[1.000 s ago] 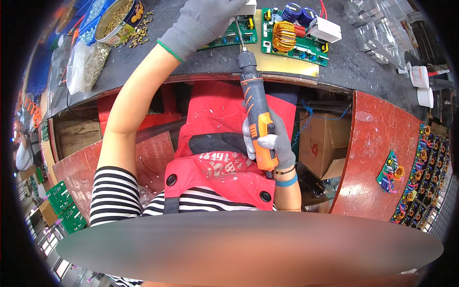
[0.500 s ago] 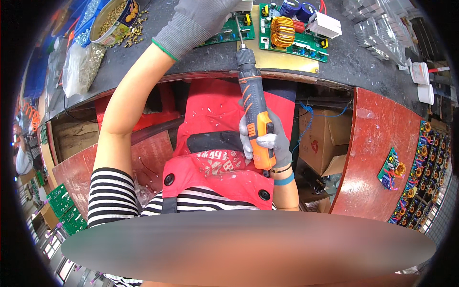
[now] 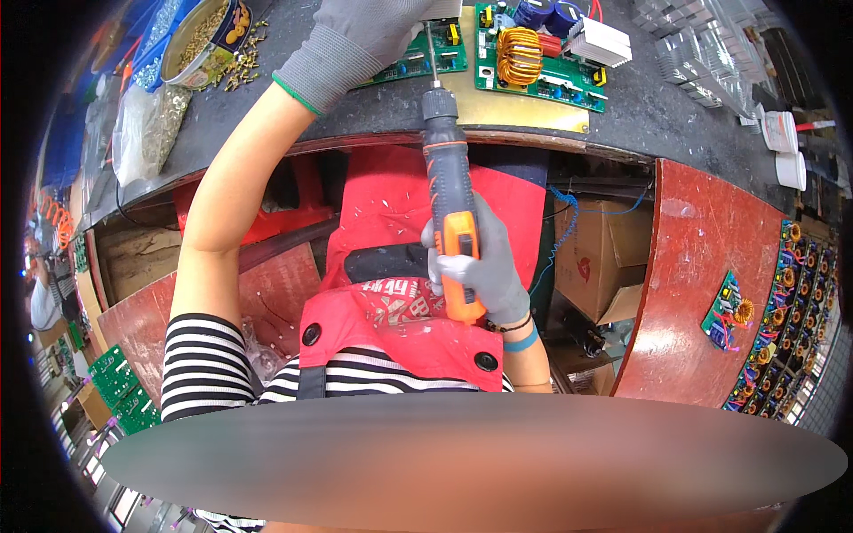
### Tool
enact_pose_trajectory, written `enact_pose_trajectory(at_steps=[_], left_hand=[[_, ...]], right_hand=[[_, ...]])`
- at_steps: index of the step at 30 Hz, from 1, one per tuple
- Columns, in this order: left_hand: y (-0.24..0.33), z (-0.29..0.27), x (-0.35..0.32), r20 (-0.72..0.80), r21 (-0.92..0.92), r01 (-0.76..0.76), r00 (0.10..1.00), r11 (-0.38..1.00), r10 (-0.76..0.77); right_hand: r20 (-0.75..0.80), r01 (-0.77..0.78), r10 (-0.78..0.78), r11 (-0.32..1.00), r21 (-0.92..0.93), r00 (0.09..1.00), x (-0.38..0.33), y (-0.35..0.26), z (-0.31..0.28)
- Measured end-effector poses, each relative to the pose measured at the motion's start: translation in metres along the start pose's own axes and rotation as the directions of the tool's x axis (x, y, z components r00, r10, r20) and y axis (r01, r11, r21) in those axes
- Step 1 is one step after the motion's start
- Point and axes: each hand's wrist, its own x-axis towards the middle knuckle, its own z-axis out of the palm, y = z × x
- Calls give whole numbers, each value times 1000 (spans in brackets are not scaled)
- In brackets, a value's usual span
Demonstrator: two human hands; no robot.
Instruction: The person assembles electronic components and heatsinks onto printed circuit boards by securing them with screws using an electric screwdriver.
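Observation:
My right hand (image 3: 499,271), in a grey glove, is wrapped round an orange and black electric screwdriver (image 3: 450,182). The tool points away from me, and its long bit reaches over a green circuit board (image 3: 450,59) on the bench. My left hand (image 3: 348,51), also gloved in grey, lies above the left part of that board, close to a silver heat sink (image 3: 443,11). Its fingers are bent out of sight at the top edge. Just to the right sits a second circuit board (image 3: 542,87) with a copper-wound coil (image 3: 519,56), on a brass-coloured plate (image 3: 511,115).
A tub (image 3: 197,67) of brass screws, some spilled, stands at the left beside a plastic bag (image 3: 147,133) and blue bins (image 3: 164,31). Stacked silver heat sinks (image 3: 706,58) and white tubs (image 3: 782,133) are at the right. Rows of finished boards (image 3: 782,311) lie beyond a red panel (image 3: 680,266).
The screwdriver and my right hand have shifted slightly left, and the tool now tilts a little differently. My left hand has moved slightly left, still over the board.

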Motion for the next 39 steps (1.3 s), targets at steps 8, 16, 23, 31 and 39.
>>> enact_pose_trajectory(at_steps=[8, 16, 23, 31, 39], left_hand=[[1, -2, 2, 29, -4, -13, 999, 1000, 13], [-1, -1, 6, 34, 11, -41, 999, 999, 41], [-10, 21, 3, -130, -108, -93, 988, 990, 79], [3, -10, 1, 142, -47, 16, 990, 999, -9], [136, -84, -56, 126, -801, 39, 986, 598, 105]], right_hand=[[171, -102, 20, 868, 485, 985, 6, 11, 1], [149, -83, 23, 910, 407, 989, 2, 2, 1], [109, -17, -1, 986, 168, 994, -4, 1, -4], [119, -40, 4, 951, 307, 993, -31, 8, -16], [99, 306, -515, 642, 703, 851, 4, -8, -33]])
